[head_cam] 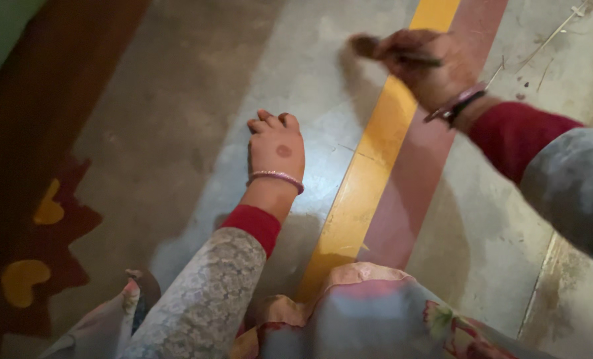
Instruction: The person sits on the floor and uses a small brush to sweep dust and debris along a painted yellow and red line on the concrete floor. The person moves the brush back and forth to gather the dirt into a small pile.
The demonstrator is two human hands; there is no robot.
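Fingers [412, 46] of the right hand [432, 66] are closed together around a thin dark stick-like tool [396, 54], blurred so its kind cannot be told; its rounded dark end [365, 45] pokes out just past the fingertips, on the side toward the other hand, and hangs just above the grey concrete floor [197, 119]; whether it touches the floor cannot be told. Directly beneath these fingers a yellow painted stripe [369, 179] runs along the floor, with a dull red stripe [422, 179] touching it on the side away from the other hand. Behind the knuckles, bangles [457, 104] circle the wrist, then a red cuff [515, 136] and a grey patterned sleeve [575, 183]. Left hand [276, 149] rests palm down on the bare concrete, well apart from the tool, its fingers [270, 123] curled under and drawn together, holding nothing. A round reddish mark [284, 151] sits on the back of this hand, a pink bangle [276, 178] at the wrist, then a red cuff [253, 226] and a pale lace-patterned sleeve [203, 299]. Beyond the left fingers, far to the outer side, the floor carries a dark red painted shape with yellow heart-like patches [24, 279]. Nearest the viewer, floral cloth [376, 319] covers the lap. Thin dry stalks [549, 36] lie on the concrete beyond the right hand.
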